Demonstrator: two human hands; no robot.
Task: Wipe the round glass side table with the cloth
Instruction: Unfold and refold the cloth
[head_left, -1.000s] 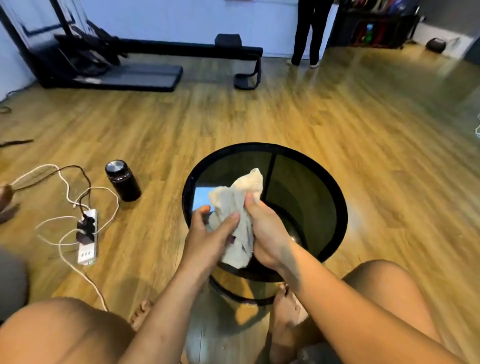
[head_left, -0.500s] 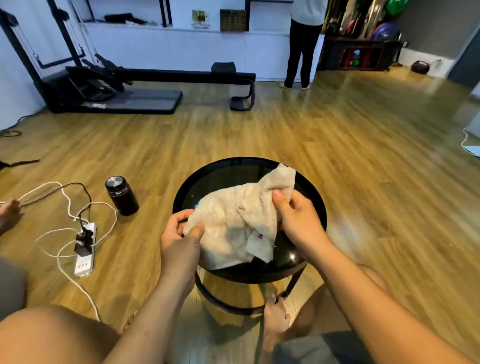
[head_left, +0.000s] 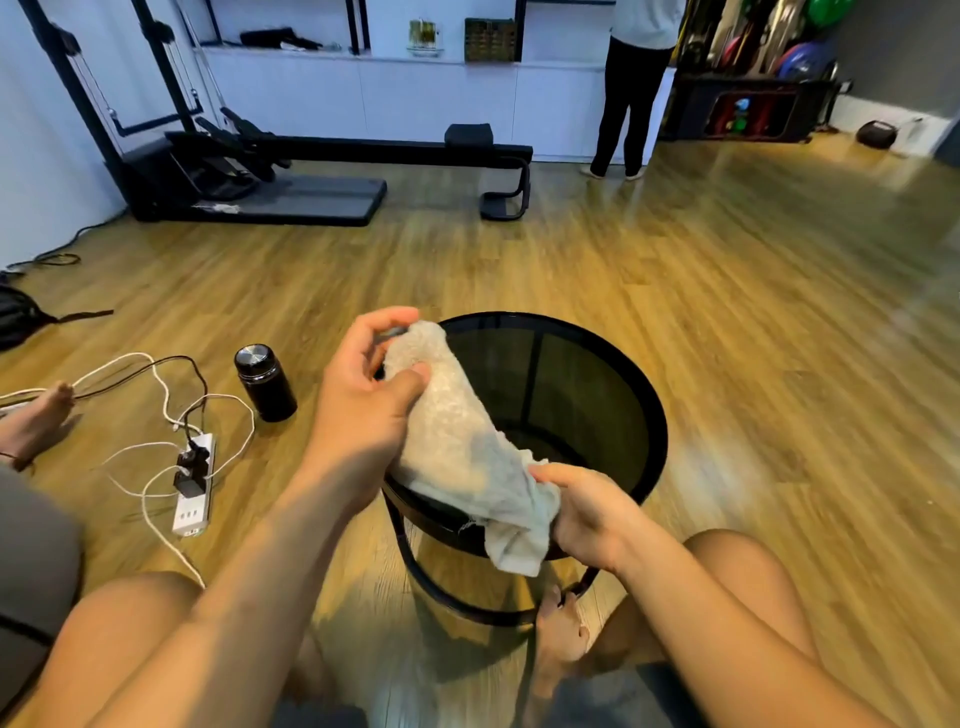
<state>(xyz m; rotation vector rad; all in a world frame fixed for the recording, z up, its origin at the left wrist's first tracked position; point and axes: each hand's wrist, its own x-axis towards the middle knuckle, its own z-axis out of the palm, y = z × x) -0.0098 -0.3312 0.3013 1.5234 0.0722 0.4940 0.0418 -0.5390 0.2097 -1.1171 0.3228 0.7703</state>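
Wood floor (head_left: 727, 312); both hands (head_left: 363, 395) stretch cloth (head_left: 457, 447) over glass table (head_left: 613, 395).

A home gym: rowing machine (head_left: 260, 171), exercise balls (head_left: 802, 57), wooden floor (head_left: 727, 312).

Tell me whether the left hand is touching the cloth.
Touching. The head view shows the left hand pinching the cloth at its upper end, thumb pressed against the fabric; the right hand grips the lower end.
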